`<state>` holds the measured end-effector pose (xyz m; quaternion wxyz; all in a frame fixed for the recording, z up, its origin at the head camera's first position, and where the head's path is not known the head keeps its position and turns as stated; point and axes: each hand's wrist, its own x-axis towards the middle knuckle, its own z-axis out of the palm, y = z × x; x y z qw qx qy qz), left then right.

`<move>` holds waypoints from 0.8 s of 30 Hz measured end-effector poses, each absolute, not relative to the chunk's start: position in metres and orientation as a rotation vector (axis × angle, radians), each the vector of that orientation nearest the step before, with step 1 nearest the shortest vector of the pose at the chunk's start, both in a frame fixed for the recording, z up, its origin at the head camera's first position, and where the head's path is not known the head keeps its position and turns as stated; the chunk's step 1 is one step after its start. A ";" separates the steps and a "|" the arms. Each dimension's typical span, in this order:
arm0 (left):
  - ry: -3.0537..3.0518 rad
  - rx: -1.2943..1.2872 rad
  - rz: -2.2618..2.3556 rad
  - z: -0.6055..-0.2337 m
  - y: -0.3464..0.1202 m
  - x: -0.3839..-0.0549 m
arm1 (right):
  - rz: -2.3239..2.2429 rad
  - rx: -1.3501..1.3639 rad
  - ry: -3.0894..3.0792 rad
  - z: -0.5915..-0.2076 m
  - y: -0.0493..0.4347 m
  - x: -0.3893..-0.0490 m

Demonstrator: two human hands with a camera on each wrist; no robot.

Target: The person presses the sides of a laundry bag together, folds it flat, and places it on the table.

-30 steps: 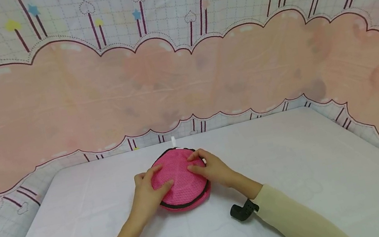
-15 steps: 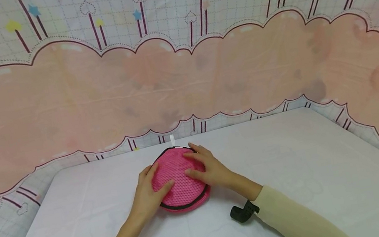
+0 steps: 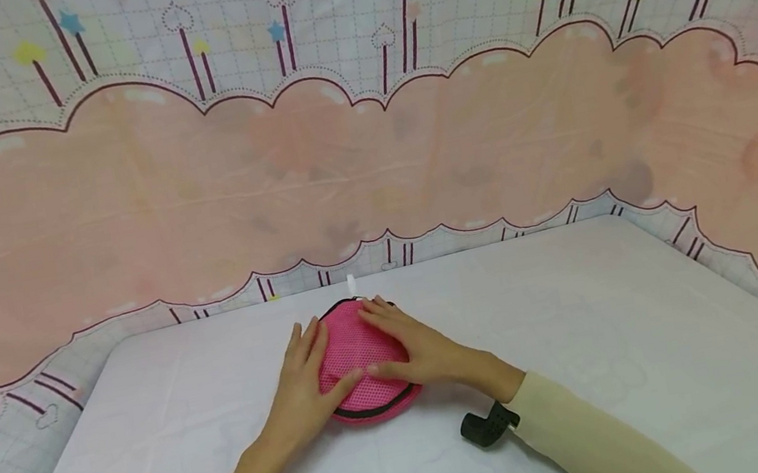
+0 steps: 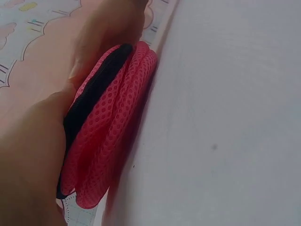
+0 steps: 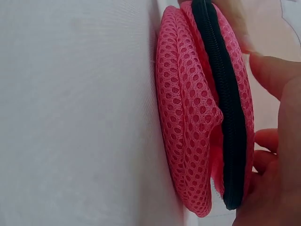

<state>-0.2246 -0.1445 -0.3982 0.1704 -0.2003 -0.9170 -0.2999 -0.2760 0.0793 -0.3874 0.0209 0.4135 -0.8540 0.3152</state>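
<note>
A round pink mesh pouch (image 3: 362,358) with a black zipper (image 5: 223,84) lies on the white table. My left hand (image 3: 301,381) rests on its left side, fingers extended over the top and thumb pointing inward. From the right, my right hand (image 3: 425,347) presses on the top, its fingers fairly straight toward the far rim. The two thumb tips come close together over the middle of the pouch. Seen from the side in the left wrist view, the pouch (image 4: 113,108) is squashed into soft folds below the zipper band.
A small white tab (image 3: 352,285) sticks up at the pouch's far edge. White cloth covers the table (image 3: 600,367). Behind it hangs a peach and white printed backdrop (image 3: 338,176). Each wrist wears a black camera (image 3: 488,425).
Both hands have slid further over the pouch, their fingers now straighter and flatter on it. The thumbs have come closer together, and the pouch has shifted slightly right.
</note>
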 end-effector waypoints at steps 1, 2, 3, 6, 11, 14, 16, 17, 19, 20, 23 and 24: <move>-2.586 -0.604 -0.815 -0.399 -0.145 -0.225 | 0.974 1.286 -2.656 -0.388 0.080 -0.276; -2.570 -0.637 -0.790 -0.400 -0.146 -0.226 | 0.975 1.291 -2.662 -0.388 0.080 -0.276; -2.555 -0.666 -0.772 -0.401 -0.146 -0.226 | 0.978 1.299 -2.665 -0.389 0.081 -0.277; -2.549 -0.724 -0.756 -0.402 -0.147 -0.226 | 0.985 1.319 -2.672 -0.390 0.082 -0.278; -2.635 -0.709 -0.723 -0.406 -0.147 -0.223 | 0.975 1.345 -2.684 -0.393 0.084 -0.278; -2.680 -0.692 -0.718 -0.407 -0.147 -0.222 | 0.964 1.356 -2.695 -0.395 0.084 -0.278; -2.682 -0.689 -0.721 -0.407 -0.147 -0.221 | 0.959 1.358 -2.701 -0.395 0.084 -0.278; -2.681 -0.690 -0.716 -0.408 -0.147 -0.221 | 0.955 1.358 -2.705 -0.396 0.084 -0.279; -2.675 -0.693 -0.708 -0.408 -0.147 -0.220 | 0.946 1.360 -2.711 -0.397 0.085 -0.279; -2.675 -0.693 -0.707 -0.408 -0.147 -0.220 | 0.940 1.362 -2.716 -0.397 0.085 -0.279; -2.679 -0.697 -0.716 -0.409 -0.146 -0.220 | 0.914 1.367 -2.740 -0.399 0.087 -0.279; -2.682 -0.700 -0.725 -0.409 -0.145 -0.220 | 0.906 1.370 -2.747 -0.399 0.088 -0.279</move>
